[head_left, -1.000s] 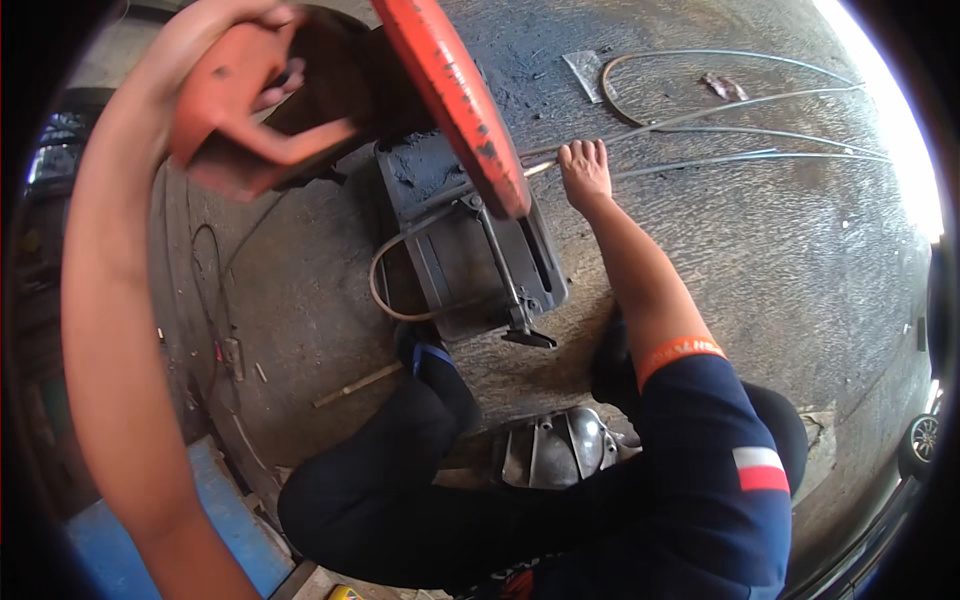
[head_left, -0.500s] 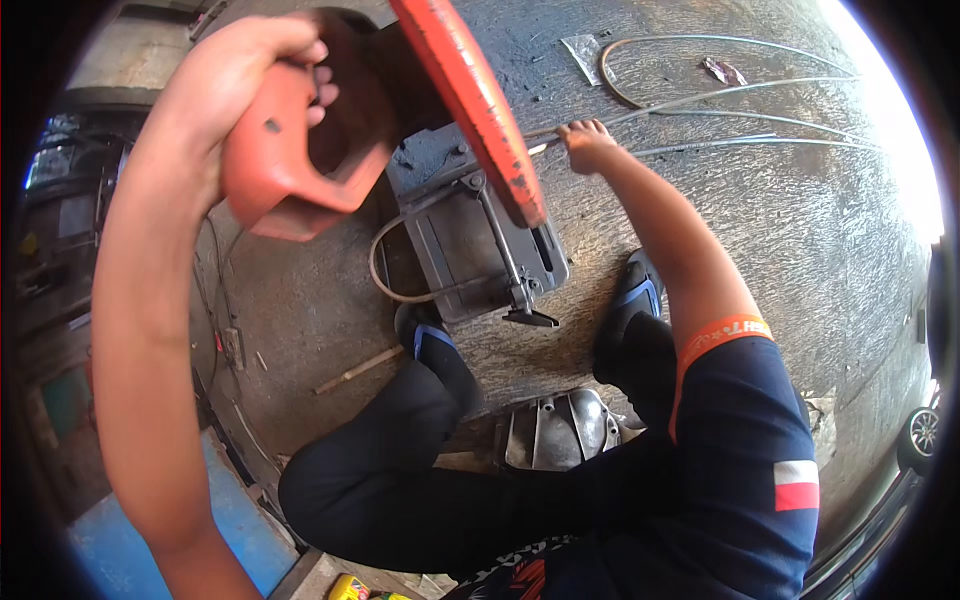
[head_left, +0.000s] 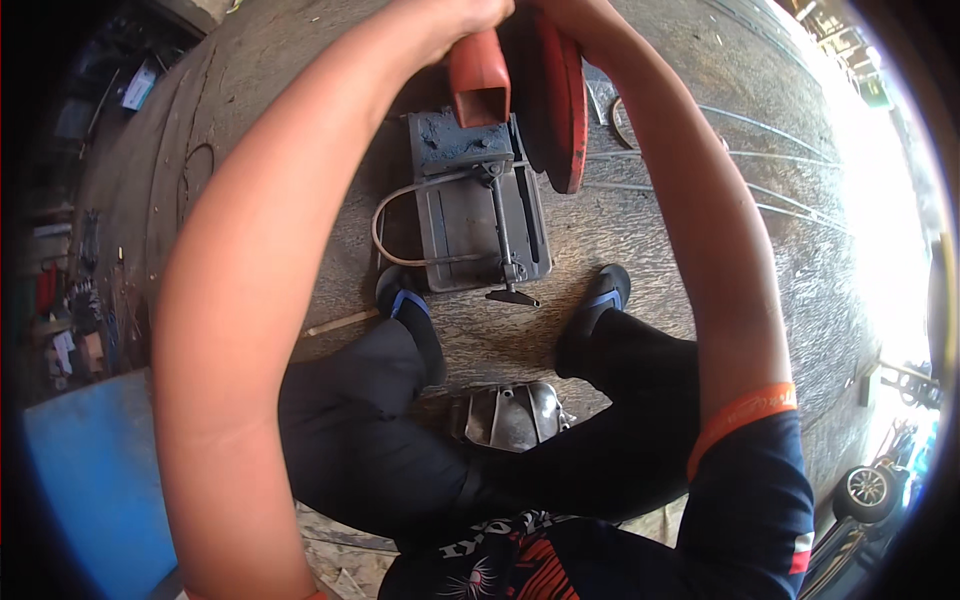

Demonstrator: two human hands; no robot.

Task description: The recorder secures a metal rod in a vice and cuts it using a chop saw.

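I was in a workshop: a power saw stood on the stained floor, long thin rods lay rightward, and a car wheel showed farther right.

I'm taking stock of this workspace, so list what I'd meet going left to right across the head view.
Blue panel → wooden stick → left sandal → red handle → red guard → vehicle wheel.

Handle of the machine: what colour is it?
The handle is orange-red; it shows best in the head view, near the top edge.
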